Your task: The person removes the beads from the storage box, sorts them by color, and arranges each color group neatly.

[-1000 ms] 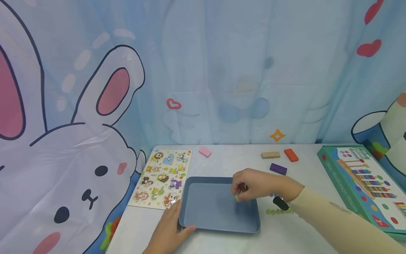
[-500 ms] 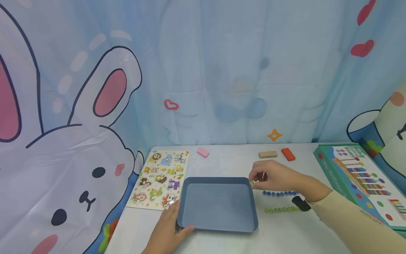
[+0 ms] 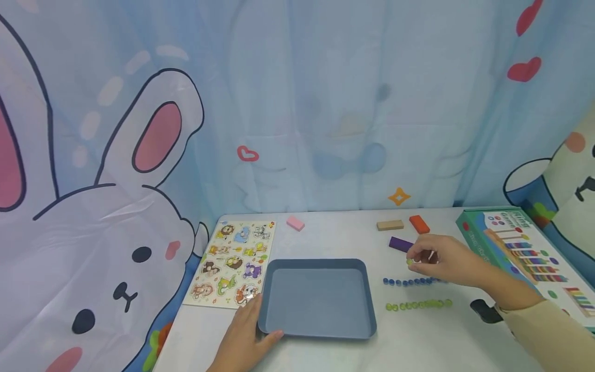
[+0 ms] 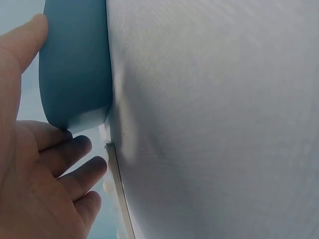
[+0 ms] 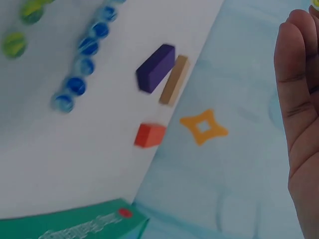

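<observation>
My right hand (image 3: 443,261) pinches a small green marble (image 3: 410,262) between thumb and fingertips, held up over the table to the right of the tray. Beneath it runs a row of blue marbles (image 3: 404,282), its right end partly covered by the hand. Nearer me lies a row of green marbles (image 3: 416,305). My left hand (image 3: 241,336) rests at the near left corner of a blue-grey tray (image 3: 321,330), thumb on the near side and fingers along the left. In the left wrist view, the thumb and forefinger touch the tray's wall (image 4: 75,64).
An animal puzzle board (image 3: 232,263) lies left of the tray. Behind are a pink block (image 3: 295,223), a tan block (image 3: 390,225), a red-orange block (image 3: 419,224) and a purple block (image 3: 400,244). A green game box (image 3: 479,240) stands at the right, a curtain behind the table.
My right hand has moved right with the green marble, from over the tray to above the blue row. More of both marble rows now shows. The left hand stays at the tray.
</observation>
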Available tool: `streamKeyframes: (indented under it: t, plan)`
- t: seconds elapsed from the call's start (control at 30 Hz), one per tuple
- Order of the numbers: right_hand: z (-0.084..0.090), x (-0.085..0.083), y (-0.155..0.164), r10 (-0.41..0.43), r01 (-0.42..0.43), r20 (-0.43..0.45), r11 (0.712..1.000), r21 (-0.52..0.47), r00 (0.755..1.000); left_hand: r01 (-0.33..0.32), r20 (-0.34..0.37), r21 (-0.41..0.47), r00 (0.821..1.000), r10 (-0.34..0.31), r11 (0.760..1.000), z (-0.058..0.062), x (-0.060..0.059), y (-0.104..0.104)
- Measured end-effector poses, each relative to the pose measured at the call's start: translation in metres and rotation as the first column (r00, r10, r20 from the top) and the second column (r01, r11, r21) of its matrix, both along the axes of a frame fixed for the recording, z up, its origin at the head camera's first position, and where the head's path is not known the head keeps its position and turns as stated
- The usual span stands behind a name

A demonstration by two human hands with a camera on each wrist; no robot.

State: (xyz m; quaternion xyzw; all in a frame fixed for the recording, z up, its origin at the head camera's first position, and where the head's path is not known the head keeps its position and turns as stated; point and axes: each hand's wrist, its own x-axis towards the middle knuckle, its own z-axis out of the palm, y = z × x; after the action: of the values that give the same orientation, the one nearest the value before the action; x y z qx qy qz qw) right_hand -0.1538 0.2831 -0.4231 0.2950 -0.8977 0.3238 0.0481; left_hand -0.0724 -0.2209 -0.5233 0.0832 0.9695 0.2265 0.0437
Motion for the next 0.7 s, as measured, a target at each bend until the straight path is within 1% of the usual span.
streamKeyframes:
  t: [0.07, 0.13, 0.27, 0.37, 0.43, 0.53, 0.63, 0.7]
  plan:
    - [-0.005, 0.004, 0.011, -0.031, 0.031, -0.014, 0.999, -0.01, 0.999, -0.002, -0.004, -0.006, 1.0, 0.002, 1.0, -0.001, 0.0, 0.0]
    - [-0.011, 0.007, 0.021, -0.067, 0.067, -0.009, 0.998, -0.008, 0.998, -0.004, -0.004, -0.005, 1.0, 0.004, 1.0, -0.001, 0.001, -0.001]
    - [-0.026, 0.014, 0.042, -0.135, 0.133, 0.047, 0.99, 0.039, 0.99, -0.005, -0.006, -0.005, 1.0, 0.005, 1.0, -0.001, 0.001, -0.001]
    - [-0.035, 0.019, 0.057, -0.152, 0.147, 0.076, 0.987, 0.067, 0.985, -0.008, -0.003, -0.014, 1.0, 0.008, 1.0, -0.001, 0.001, -0.001]
    - [-0.04, 0.022, 0.066, -0.154, 0.147, 0.076, 0.985, 0.087, 0.985, -0.012, 0.006, -0.014, 1.0, 0.012, 1.0, -0.002, 0.001, -0.001]
    - [-0.048, 0.026, 0.079, -0.175, 0.157, 0.108, 0.975, 0.158, 0.979, -0.011, 0.016, -0.016, 1.0, 0.011, 1.0, -0.001, 0.0, -0.001]
    - [-0.056, 0.03, 0.088, -0.225, 0.181, 0.164, 0.952, 0.247, 0.961, -0.015, 0.031, -0.014, 0.999, 0.016, 1.0, 0.0, 0.0, -0.001]
    - [-0.061, 0.032, 0.092, -0.253, 0.188, 0.206, 0.939, 0.289, 0.945, -0.02, 0.038, -0.013, 0.999, 0.021, 1.0, -0.001, 0.0, 0.0]
